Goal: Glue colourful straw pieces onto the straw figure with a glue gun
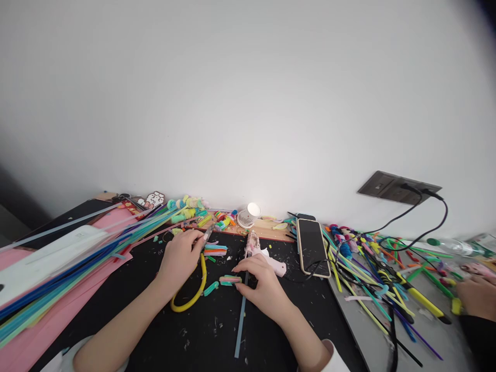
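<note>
My left hand (pixel 180 261) is closed over a pair of scissors (pixel 188 308) with a yellow loop handle. Its grey metal tip shows past my fingertips, and the middle is hidden by my fingers. My right hand (pixel 265 284) is a little to the right, thumb and forefinger apart around the end of a short bundle of pink and green fuzzy stems (pixel 230 280) on the black mat. A small green fuzzy piece (pixel 211 288) lies beside it. Behind these rests a bundle of cut coloured stems (pixel 215 250). A pink glue gun (pixel 276 264) lies behind my right hand, with a translucent glue stick (pixel 241 328) below.
A white paper cup (pixel 253 210) stands by the wall. Long pipe cleaners (pixel 104 253) lie at left on pink paper. At right are a phone (pixel 313 248), yellow-black pliers (pixel 424 302), cables, scattered stems and another person's hand (pixel 478 297).
</note>
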The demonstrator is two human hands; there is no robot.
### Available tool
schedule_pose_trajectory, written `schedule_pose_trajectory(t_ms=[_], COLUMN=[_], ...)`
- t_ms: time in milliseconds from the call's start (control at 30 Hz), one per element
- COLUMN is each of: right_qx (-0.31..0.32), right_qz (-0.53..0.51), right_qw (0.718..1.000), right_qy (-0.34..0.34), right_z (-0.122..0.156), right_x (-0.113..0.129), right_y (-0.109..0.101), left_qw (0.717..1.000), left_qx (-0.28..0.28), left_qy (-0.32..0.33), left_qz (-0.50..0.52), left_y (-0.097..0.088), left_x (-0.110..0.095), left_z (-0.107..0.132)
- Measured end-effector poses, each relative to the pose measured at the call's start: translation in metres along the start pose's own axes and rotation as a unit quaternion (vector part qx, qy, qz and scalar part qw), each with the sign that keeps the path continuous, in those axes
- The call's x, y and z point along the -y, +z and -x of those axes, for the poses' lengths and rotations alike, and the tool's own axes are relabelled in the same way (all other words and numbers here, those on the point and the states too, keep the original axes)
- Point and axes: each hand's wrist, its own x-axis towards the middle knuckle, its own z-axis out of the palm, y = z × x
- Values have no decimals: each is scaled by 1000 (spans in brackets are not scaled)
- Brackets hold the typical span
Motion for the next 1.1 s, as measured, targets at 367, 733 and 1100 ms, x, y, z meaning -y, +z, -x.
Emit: schedule_pose_trajectory(t_ms=[367, 733, 1100], right_qx=[-193, -81, -204], right_qz=[143, 281, 178], right_qw=[968, 922, 949], right_qy=[79, 252, 162], right_z=[2, 0, 0], right_x=[-13, -13, -21], right_y=[-10, -11, -13], left_qw=[996, 986, 960], left_qx=[49, 116, 198], left_qy=[56, 68, 104], left_qz=[43, 99, 168], left_y=[10, 5, 0], left_x=[5, -5, -25], left_z=[-2, 5, 11])
